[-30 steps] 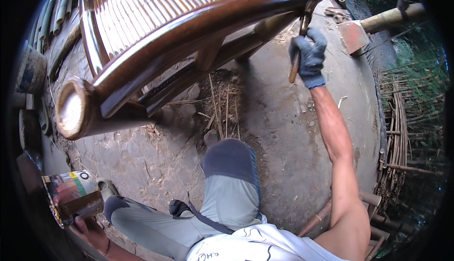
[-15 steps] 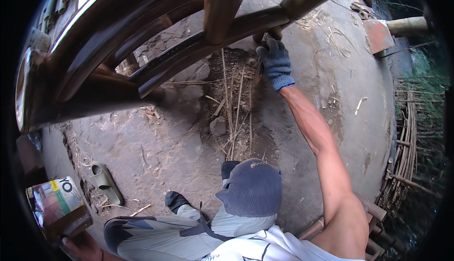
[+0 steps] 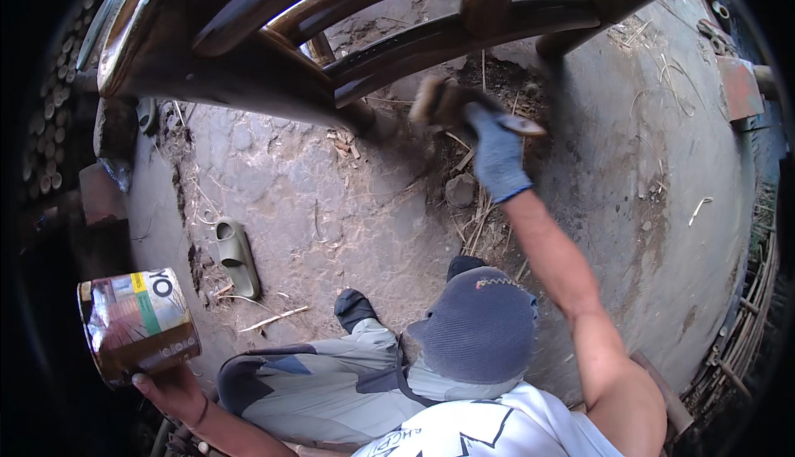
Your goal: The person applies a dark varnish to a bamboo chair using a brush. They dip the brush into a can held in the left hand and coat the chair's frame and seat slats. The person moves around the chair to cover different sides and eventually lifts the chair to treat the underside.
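Note:
My right hand (image 3: 499, 157), in a blue-grey work glove, is closed round a wide paintbrush (image 3: 437, 104). Its bristles point left and its handle end sticks out past the glove. The brush, slightly blurred, is below the curved lower rail of a dark, glossy bamboo piece of furniture (image 3: 396, 61); whether it touches the bamboo I cannot tell. At lower left my bare left hand (image 3: 172, 392) grips a large round can (image 3: 137, 320) with a colourful label from underneath. The can's contents are hidden.
A green slide sandal (image 3: 238, 257) lies on the rough concrete floor (image 3: 331, 209). Bamboo scraps and a stone (image 3: 461, 190) lie in a broken patch below the furniture. A reddish block (image 3: 739, 88) stands far right; bamboo sticks (image 3: 749, 312) are piled at the right edge.
My right hand has moved left and toward me with the brush, away from the furniture's right leg. The view has shifted left, bringing the can and my left hand further into sight.

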`<move>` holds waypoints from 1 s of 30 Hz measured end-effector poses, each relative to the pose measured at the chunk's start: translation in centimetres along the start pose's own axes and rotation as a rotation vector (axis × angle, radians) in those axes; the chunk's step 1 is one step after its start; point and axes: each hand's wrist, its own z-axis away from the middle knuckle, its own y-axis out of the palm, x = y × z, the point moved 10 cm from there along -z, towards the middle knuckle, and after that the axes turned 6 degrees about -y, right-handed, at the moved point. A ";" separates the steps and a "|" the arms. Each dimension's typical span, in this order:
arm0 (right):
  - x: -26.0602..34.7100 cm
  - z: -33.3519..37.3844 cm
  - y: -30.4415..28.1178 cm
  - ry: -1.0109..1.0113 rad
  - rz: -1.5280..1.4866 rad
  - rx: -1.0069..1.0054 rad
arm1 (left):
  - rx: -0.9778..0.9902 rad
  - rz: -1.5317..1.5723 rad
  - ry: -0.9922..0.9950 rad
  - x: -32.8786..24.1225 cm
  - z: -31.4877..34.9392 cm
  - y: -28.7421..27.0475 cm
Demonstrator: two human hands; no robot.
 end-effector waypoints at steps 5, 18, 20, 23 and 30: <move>-8.0 1.0 8.0 0.053 -0.001 -0.076 | -0.144 -0.030 0.035 -2.2 2.6 -0.4; 11.9 9.3 14.1 -0.615 0.089 0.326 | -0.095 0.016 0.074 -0.8 -0.2 -1.1; 11.2 6.9 12.5 -0.528 0.094 0.227 | 0.023 0.061 0.054 -0.4 -1.4 -0.1; 14.1 6.9 11.5 -0.726 0.070 0.139 | 0.111 0.019 0.053 0.0 -2.5 -0.4; 24.0 6.1 15.6 -1.134 0.397 0.175 | 0.088 -0.142 0.147 -0.4 -6.7 -2.0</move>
